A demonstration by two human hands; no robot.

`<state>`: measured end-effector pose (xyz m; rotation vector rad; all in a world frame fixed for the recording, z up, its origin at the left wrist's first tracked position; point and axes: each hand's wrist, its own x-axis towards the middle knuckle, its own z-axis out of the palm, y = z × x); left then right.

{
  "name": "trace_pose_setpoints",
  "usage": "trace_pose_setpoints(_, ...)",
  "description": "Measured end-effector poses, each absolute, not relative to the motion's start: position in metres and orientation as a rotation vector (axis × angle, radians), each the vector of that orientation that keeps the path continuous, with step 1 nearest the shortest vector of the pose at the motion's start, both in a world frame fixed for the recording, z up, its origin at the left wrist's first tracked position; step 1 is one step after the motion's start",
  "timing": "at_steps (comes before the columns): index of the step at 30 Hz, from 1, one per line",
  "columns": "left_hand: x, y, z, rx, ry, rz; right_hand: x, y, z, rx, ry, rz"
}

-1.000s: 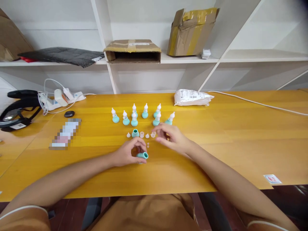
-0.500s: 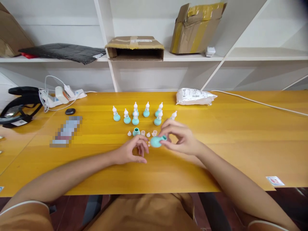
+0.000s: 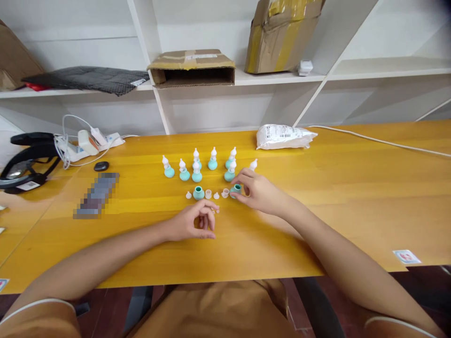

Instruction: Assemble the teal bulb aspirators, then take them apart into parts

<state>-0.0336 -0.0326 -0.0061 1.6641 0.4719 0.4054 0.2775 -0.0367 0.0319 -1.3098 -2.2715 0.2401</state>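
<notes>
Since half a second ago, right hand [image 3: 259, 192] has dropped from mid-air to the long yellow wooden tabletop [image 3: 352, 188] and stands the small teal rubber bulb [image 3: 236, 188] upright at the right end of the loose-parts row, thumb and fingertips closed on its sides; left hand [image 3: 192, 224] has hardly shifted, fingers curled loosely together with the tips on the wood, and whether anything sits between them cannot be told. White shelving [image 3: 246, 77] runs behind, carrying two brown cardboard boxes, one flat and open-fronted [image 3: 192, 68], one crumpled with yellow tape [image 3: 278, 35], plus a dark grey padded mailer [image 3: 88, 80]. On the table's far edge lies a white plastic packet [image 3: 283, 137]; at far left, a white power strip with tangled cable [image 3: 88, 142]. Mid-table stand the assembled pieces, eight teal bulbs with white pointed caps [image 3: 196, 165], one partly hidden behind the right hand. Just in front of them runs the row of parts: a second open-necked teal bulb [image 3: 198, 192], then tiny white and clear caps [image 3: 215, 195]. Held bulb looks light, soft and squeezable, likely a little grippy, and apt to tip; best taken at the widest part of its body with a gentle pinch, neck kept up.
</notes>
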Motion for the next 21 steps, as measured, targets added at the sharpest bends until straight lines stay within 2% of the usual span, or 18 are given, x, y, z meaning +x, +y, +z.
trace_pose_setpoints(7,-0.035,-0.031,-0.009,1.721,0.456,0.388,0.29,-0.037,0.057,-1.674,-1.875,-0.213)
trace_pose_setpoints(12,-0.036,-0.032,-0.009,1.743,0.447,0.383,0.304,-0.018,0.038,-1.845,-1.912,-0.051)
trace_pose_setpoints(15,-0.036,-0.032,-0.007,1.766,0.444,0.375,0.311,-0.01,0.028,-1.738,-1.936,0.021)
trace_pose_setpoints(21,-0.038,-0.032,-0.001,1.912,0.369,0.317,0.301,-0.024,0.041,-1.191,-1.691,-0.094)
